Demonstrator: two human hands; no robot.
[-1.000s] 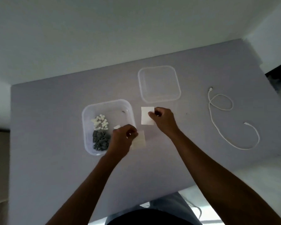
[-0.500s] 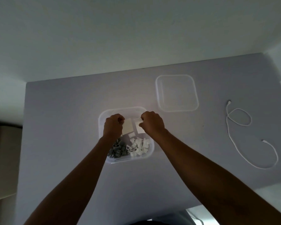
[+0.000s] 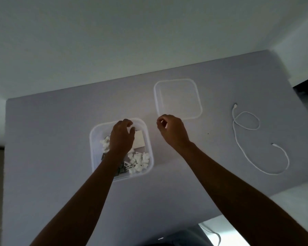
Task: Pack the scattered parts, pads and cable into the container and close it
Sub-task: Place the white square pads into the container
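Observation:
The clear square container sits left of the table's middle. It holds white plastic parts, dark grey parts and a white pad lying flat at its far right. My left hand hovers inside the container with fingers spread, its thumb beside the pad's edge. My right hand hangs just outside the container's right rim, fingers loosely curled around nothing. The clear lid lies flat beyond my right hand. The white cable lies in loose loops at the right.
The grey table's right edge runs close behind the cable. Its near edge slants across the lower right, with another white cord on the floor below. A pale wall stands behind the far edge.
Both hands have let go of the pads, which now lie in the container. My right hand has drawn out to the right of the rim; the left stays over the container.

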